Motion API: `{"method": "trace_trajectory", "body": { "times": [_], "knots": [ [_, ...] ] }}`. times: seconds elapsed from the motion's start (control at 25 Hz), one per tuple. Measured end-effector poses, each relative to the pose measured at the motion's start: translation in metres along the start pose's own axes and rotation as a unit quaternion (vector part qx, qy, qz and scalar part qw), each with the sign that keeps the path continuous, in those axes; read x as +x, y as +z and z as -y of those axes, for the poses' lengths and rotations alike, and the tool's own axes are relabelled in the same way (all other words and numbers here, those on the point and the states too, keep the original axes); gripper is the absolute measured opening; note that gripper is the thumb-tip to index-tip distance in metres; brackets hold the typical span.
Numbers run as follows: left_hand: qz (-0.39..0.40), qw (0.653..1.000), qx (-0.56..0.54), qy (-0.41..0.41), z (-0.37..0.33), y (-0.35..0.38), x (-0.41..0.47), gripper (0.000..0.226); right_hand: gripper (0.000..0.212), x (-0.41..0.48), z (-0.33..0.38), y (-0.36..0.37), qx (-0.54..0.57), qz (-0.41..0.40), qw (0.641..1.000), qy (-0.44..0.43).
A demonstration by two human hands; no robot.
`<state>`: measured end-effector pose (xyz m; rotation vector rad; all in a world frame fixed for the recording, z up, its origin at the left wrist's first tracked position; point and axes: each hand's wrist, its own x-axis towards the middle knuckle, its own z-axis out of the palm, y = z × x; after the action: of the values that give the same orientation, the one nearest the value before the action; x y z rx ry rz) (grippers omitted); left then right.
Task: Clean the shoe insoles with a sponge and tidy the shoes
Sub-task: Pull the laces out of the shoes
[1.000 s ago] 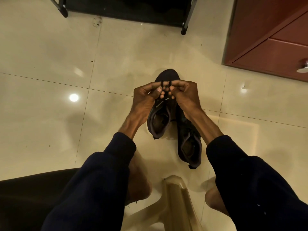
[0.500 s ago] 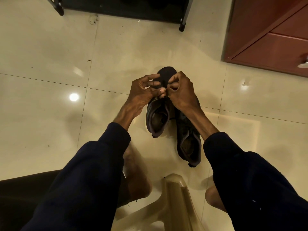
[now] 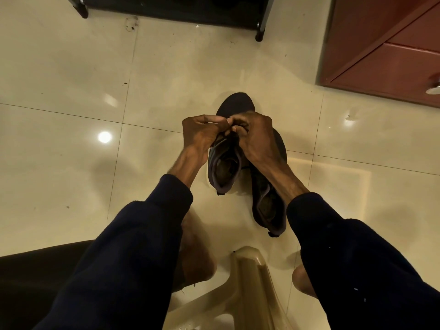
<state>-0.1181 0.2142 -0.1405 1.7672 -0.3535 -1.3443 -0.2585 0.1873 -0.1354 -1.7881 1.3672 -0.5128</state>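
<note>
Two hands: left hand (image 3: pixel 202 134) and right hand (image 3: pixel 257 139) both pinch the lace area of the dark soft-fabric shoe (image 3: pixel 222 170), over the cream tiled floor (image 3: pixel 71 79). Probably light and floppy; grip the collar.

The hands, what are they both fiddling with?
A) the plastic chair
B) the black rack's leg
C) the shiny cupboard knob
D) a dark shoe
D: the left hand and the right hand meet with curled fingers, pinching at the top of the dark shoe on the floor.
</note>
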Motion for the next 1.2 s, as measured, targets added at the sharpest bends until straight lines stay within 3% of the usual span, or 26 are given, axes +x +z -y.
{"method": "trace_trajectory", "body": {
  "times": [0.12,0.24,0.32,0.4,0.68,0.88,1.04,1.2],
  "knots": [
    [0.023,0.999,0.021,0.034,0.005,-0.003,0.002,0.017,0.013,0.002,-0.004,0.002,-0.016,0.019,0.999,0.022],
    [0.007,0.993,0.065,0.096,0.011,-0.003,0.002,0.012,0.012,0.006,0.0,0.0,0.044,0.032,0.993,0.106],
    [-0.012,0.993,0.064,0.096,0.012,0.0,0.002,0.01,0.026,0.007,0.0,-0.002,0.112,0.013,0.979,0.171],
    [-0.02,0.997,0.048,0.064,0.01,0.003,0.002,0.011,0.036,0.006,0.0,-0.005,0.133,0.016,0.973,0.187],
    [0.002,0.985,-0.111,-0.136,-0.005,0.007,0.001,0.018,0.018,-0.004,-0.002,-0.003,0.082,-0.011,0.995,0.059],
    [0.013,0.96,-0.184,-0.208,-0.01,-0.003,0.004,0.013,0.009,-0.009,-0.006,-0.004,0.004,-0.052,0.999,-0.015],
    [0.016,0.949,-0.199,-0.244,-0.005,-0.014,0.009,0.012,0.009,-0.019,-0.017,-0.006,0.019,-0.101,0.994,0.04],
    [-0.058,0.96,-0.152,-0.229,0.01,-0.038,0.028,0.02,0.01,-0.049,-0.043,-0.029,0.072,-0.176,0.97,0.153]
  ]
}}
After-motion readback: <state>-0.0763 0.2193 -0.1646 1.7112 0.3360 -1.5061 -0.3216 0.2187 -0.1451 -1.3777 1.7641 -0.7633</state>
